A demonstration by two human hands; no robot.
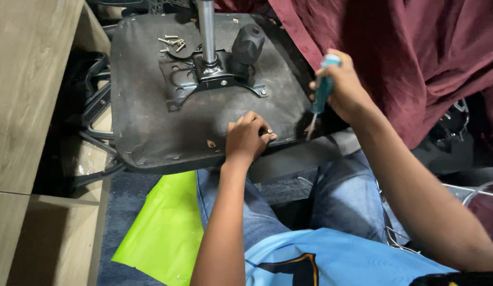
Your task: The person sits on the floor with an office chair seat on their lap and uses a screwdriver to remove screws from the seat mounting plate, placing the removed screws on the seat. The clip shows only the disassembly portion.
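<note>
**A:** Looking down now on the upturned chair seat (146, 122), its black underside facing up and resting across the person's lap. What is the left hand doing?

**B:** The left hand (247, 139) sits at the near edge of the seat, fingers curled together with the tips pressed onto a small screw (270, 131) right by that edge. Pinched on it or just steadying it, hard to tell.

**A:** And the right?

**B:** The right hand (343, 87) is wrapped shut around a teal-handled screwdriver (320, 94), held close to upright. Its shaft points down past the seat's near right corner, tip just beside the edge, a short way from the left fingers.

**A:** Further up the seat?

**B:** A black metal mounting plate (214, 79) is fixed near the middle, with a shiny steel column (207, 29) rising from it and a black knob (248, 45) just to its right. A few loose screws (172, 43) lie scattered by the far left corner.

**A:** Surroundings?

**B:** Maroon cloth (405, 53) hangs at the right, wooden panels (29, 106) stand at the left, and a bright green sheet (164, 228) lies on the floor beside the jeans-clad knee.
</note>
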